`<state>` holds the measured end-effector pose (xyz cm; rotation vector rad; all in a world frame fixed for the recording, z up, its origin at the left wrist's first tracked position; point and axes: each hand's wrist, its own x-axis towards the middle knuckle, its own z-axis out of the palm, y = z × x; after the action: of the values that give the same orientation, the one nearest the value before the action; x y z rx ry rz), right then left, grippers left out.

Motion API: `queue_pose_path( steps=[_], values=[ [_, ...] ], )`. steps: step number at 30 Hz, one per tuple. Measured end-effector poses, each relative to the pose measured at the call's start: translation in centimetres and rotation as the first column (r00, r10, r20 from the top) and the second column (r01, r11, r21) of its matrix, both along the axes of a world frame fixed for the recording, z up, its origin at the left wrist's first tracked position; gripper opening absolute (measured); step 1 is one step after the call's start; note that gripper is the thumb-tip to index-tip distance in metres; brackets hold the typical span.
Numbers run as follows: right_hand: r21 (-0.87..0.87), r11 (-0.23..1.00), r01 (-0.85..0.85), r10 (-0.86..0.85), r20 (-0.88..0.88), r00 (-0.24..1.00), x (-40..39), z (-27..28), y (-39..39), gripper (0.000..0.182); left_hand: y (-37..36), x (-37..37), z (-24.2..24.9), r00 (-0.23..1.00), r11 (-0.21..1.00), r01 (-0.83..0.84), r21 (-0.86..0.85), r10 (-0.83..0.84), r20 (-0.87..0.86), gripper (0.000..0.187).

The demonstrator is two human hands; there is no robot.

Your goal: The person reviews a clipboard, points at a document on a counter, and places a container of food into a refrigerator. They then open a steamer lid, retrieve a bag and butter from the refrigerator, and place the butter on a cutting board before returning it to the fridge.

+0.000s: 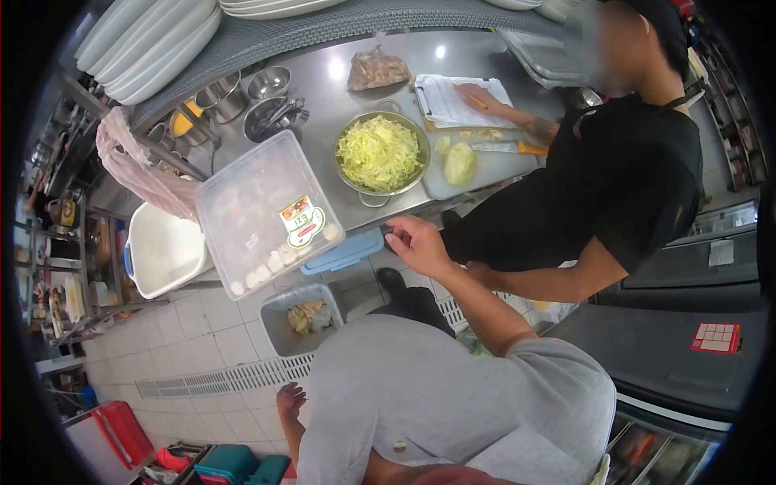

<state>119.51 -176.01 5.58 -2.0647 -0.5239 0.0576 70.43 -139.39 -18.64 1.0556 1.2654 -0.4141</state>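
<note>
My right hand is stretched forward at the front of the steel counter, just below a metal colander piled with shredded cabbage. Its fingers are loosely bent and apart, with nothing in them. Low by my side hangs my left hand, fingers slightly curled and apart, holding nothing. To the left of the colander, a translucent lidded box with a label juts over the counter edge. Pale round pieces show through its near side. Cut cabbage and a knife lie on a cutting board.
A co-worker in black stands at the right, one hand holding a pen over paper. A bin with scraps is on the floor beside a blue-lidded box. A white tub stands left.
</note>
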Motion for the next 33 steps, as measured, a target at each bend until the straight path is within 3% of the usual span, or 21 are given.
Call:
queue_pose_path(
  steps=[3, 6, 8, 11, 15, 17, 19, 21, 22, 26, 31, 33],
  values=[
    [0.006, 1.0, 0.009, -0.009, 0.001, 1.0, 0.6, -0.4, -0.5, 0.025, -0.9, -0.4, -0.3, 0.986, 0.982, 0.158, 0.103, -0.163, 0.043, 0.043],
    [0.014, 0.999, 0.035, -0.035, 0.017, 0.999, 1.1, -0.7, -1.3, 0.025, -1.4, 0.5, 0.4, 0.995, 0.993, 0.048, 0.105, -0.056, 0.082, 0.048],
    [0.016, 0.999, 0.036, -0.036, 0.012, 0.999, 1.5, -0.7, -1.5, 0.027, -1.2, 1.9, 0.6, 0.924, 0.928, -0.371, -0.027, 0.372, 0.09, 0.052],
    [0.006, 1.0, -0.002, 0.002, -0.053, 0.999, 1.9, -1.1, -1.4, 0.032, 0.4, 5.8, 4.0, 0.88, 0.894, -0.43, 0.122, 0.385, 0.278, 0.061],
    [0.034, 0.998, -0.058, 0.064, -0.219, 0.974, 1.5, -1.1, 0.9, 0.047, 2.9, 14.6, 13.1, 0.823, 0.866, -0.416, 0.279, 0.227, 0.521, 0.074],
    [0.002, 0.995, -0.096, 0.093, -0.257, 0.962, 1.1, -1.3, 2.7, 0.057, 3.6, 19.4, 17.4, 0.84, 0.836, -0.379, 0.396, 0.132, 0.527, 0.076],
    [-0.091, 0.984, -0.151, 0.122, -0.273, 0.954, 0.8, -1.7, 4.5, 0.068, 4.8, 22.6, 19.1, 0.813, 0.874, -0.336, 0.352, 0.08, 0.577, 0.074],
    [-0.073, 0.993, -0.089, 0.067, -0.261, 0.963, 0.1, -2.5, 6.3, 0.075, 4.4, 25.9, 20.6, 0.847, 0.872, -0.232, 0.431, -0.037, 0.53, 0.076],
    [-0.064, 0.996, -0.056, 0.038, -0.256, 0.966, 0.0, -2.8, 6.9, 0.078, 4.3, 27.0, 21.0, 0.859, 0.866, -0.177, 0.468, -0.096, 0.502, 0.076],
    [-0.128, 0.971, -0.201, 0.139, -0.377, 0.916, 0.9, -3.1, 8.2, 0.069, 4.3, 29.1, 18.9, 0.873, 0.884, -0.148, 0.444, -0.094, 0.478, 0.079],
    [-0.087, 0.975, -0.203, 0.16, -0.357, 0.92, 0.8, -2.2, 8.2, 0.061, 3.5, 30.2, 18.3, 0.864, 0.896, -0.159, 0.415, -0.077, 0.498, 0.078],
    [-0.053, 0.978, -0.2, 0.168, -0.363, 0.916, 1.0, -2.2, 8.1, 0.059, 2.8, 30.4, 18.8, 0.879, 0.859, -0.175, 0.481, -0.084, 0.469, 0.078]
  ],
)
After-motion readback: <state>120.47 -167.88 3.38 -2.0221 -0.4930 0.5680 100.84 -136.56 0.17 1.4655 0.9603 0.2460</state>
